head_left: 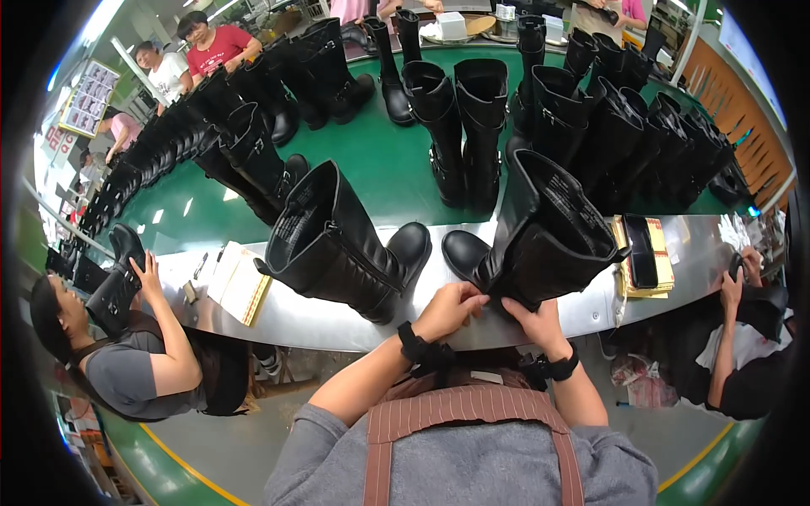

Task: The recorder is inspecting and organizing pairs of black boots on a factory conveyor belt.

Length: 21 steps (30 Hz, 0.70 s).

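Note:
On the metal table edge in front of me stand two tall black boots, toes pointing at each other. My left hand (458, 309) is at the ankle of the right-hand boot (540, 257), thumb and fingertips pinched together; what lies between them is too small to make out. Against the lower back of that same boot, my right hand (537, 326) grips with the thumb showing and the other fingers partly hidden. The left-hand boot (337, 261) stands upright, untouched, its open top showing a printed lining.
A green conveyor (363, 198) beyond the metal edge (346, 333) carries many black boots. Paper pads (239, 282) lie at left; a black phone-like slab (641, 253) rests on yellow papers at right. Co-workers handle boots on my left (126, 363) and something dark on my right (742, 337).

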### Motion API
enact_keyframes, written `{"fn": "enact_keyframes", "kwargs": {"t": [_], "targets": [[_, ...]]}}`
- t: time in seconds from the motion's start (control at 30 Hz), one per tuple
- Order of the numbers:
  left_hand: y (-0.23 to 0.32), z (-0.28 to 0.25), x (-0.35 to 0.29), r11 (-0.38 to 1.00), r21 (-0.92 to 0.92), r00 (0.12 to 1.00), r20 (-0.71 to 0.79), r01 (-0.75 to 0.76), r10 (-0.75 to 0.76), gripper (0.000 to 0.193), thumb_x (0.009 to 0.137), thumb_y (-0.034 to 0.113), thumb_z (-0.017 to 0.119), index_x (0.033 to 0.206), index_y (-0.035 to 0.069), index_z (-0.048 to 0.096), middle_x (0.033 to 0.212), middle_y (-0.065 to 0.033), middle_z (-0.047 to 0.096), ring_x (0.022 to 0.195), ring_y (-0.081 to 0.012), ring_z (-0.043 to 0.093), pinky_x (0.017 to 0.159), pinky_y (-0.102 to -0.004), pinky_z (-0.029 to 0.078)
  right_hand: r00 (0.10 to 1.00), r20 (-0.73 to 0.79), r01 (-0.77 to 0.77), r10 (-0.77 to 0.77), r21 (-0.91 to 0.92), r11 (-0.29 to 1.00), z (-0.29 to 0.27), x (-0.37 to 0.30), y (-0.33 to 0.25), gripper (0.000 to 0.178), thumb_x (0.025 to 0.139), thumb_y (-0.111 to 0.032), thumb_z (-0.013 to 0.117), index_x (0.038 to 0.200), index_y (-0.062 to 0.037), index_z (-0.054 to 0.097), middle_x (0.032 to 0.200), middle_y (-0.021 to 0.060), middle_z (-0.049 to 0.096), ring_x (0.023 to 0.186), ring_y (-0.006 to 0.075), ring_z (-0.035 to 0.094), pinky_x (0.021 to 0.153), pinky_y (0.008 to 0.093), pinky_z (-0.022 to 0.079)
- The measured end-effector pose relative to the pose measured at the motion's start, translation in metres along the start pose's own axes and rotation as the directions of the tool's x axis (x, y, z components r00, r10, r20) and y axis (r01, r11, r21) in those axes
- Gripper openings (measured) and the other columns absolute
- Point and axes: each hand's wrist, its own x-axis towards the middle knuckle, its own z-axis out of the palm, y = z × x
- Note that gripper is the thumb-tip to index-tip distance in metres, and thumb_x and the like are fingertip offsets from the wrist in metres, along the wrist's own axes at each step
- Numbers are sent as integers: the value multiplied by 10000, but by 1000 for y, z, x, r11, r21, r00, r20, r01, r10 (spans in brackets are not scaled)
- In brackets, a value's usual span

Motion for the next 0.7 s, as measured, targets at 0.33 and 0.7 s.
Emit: {"fn": "enact_keyframes", "kwargs": {"t": [0.33, 0.7], "targets": [[-5, -12, 14, 962, -240, 924, 382, 130, -30, 241, 963, 228, 572, 871, 16, 638, 698, -26, 641, 552, -63, 516, 522, -206, 412, 991, 97, 107, -95, -128, 986, -6, 4, -19, 331, 746, -119, 743, 1039, 8, 659, 981, 142, 689, 896, 243, 655, 817, 339, 498], [15, -11, -2, 851, -517, 960, 274, 90, 65, 237, 970, 223, 562, 858, 25, 629, 671, -20, 632, 519, -38, 483, 502, -169, 381, 997, 13, -78, 77, 181, 980, -5, 5, -18, 335, 757, -83, 757, 1053, 18, 640, 1008, 89, 680, 938, 171, 634, 825, 295, 493]]}}
